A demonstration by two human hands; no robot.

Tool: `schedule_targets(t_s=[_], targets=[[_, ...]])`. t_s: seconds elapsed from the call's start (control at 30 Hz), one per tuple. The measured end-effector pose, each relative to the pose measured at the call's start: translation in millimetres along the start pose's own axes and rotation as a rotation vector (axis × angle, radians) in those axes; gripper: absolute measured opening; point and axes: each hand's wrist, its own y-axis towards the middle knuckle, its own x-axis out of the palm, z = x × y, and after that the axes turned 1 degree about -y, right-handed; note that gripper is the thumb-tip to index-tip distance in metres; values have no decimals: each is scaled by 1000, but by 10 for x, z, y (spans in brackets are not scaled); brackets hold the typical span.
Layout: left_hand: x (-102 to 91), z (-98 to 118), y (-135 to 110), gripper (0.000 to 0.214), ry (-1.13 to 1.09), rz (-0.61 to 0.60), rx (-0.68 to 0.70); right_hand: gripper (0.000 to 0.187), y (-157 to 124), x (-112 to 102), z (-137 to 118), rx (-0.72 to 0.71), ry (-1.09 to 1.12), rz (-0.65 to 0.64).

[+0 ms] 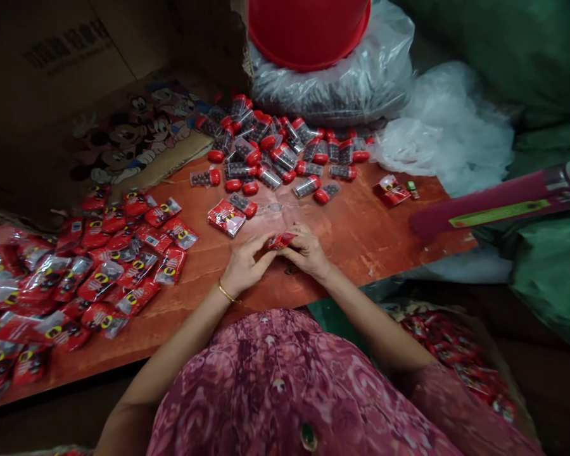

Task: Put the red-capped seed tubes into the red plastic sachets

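Both of my hands meet over the orange-red tabletop [342, 234], close to its front edge. Between them is a small red printed plastic pouch [281, 240]. My left hand [247, 263], with a gold bangle at the wrist, pinches the pouch from one side. From the other side my right hand [308, 252] grips it with bent fingers. What lies inside the pouch cannot be made out. Just beyond my left hand lies a stack of flat red pouches [226, 217]. Touching that stack is a clear tube with a red cap [243, 205], filled with dark beads.
Many red-capped tubes [270, 152] are heaped at the back. Filled red packets [109, 266] spread over the left side beside a cardboard box [137, 136]. A red tub [308, 31] rests on a plastic bag [332, 95]. A pink pole [503, 196] juts in from the right.
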Motion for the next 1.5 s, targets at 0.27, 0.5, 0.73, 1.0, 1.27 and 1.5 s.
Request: schedule_targets(t_s=[0.27, 0.5, 0.73, 1.0, 1.27, 1.5], targets=[[65, -44, -27, 32, 112, -1, -1, 32, 16, -35, 34, -17, -135, -123], [95, -92, -68, 32, 313, -26, -24, 26, -37, 10, 85, -12, -156, -104], [149, -43, -62, 29, 398, -42, -67, 22, -77, 38, 148, -87, -275, -87], [-649, 245, -364, 28, 428, 288, -249, 30, -117, 32, 124, -120, -259, 9], [-2272, 62, -699, 27, 1166, 538, -760, 25, -39, 25, 13, 52, -400, 72], [-1662, 219, -354, 41, 1038, 623, -353, 46, 297, -382, 479, 504, -797, 220]])
